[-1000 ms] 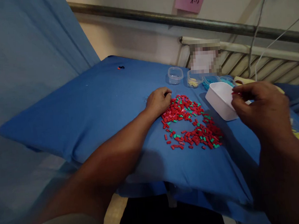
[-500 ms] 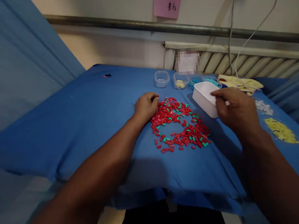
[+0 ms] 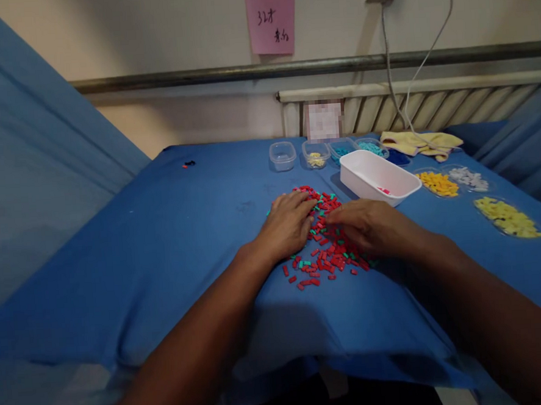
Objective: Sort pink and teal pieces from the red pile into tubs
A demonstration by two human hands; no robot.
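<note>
Small red bricks (image 3: 331, 258), mixed with a few green ones, lie in a loose pile on the blue cloth (image 3: 177, 257). My left hand (image 3: 286, 225) rests flat over the pile's left side, fingers stretched out, pieces showing around the fingertips. From the right, my right hand (image 3: 377, 228) reaches low into the pile, with its fingers pointing left and somewhat apart. Part of its fingers and the pieces under them are hidden. Just behind my right hand stands a white plastic bin (image 3: 365, 181) with a few pinkish-red pieces inside.
Along the back are a clear tub (image 3: 282, 159), a tub with pale yellow pieces (image 3: 316, 156) and two tubs of blue pieces (image 3: 370, 149). Orange (image 3: 438, 184), white (image 3: 471, 179) and yellow pieces (image 3: 507, 217) sit at right. A yellow cloth (image 3: 420, 143) lies near the radiator (image 3: 370, 111).
My right hand has left the white bin's rim and come down leftward onto the pile. My left hand has slid right over the bricks and spread its fingers. The view has shifted.
</note>
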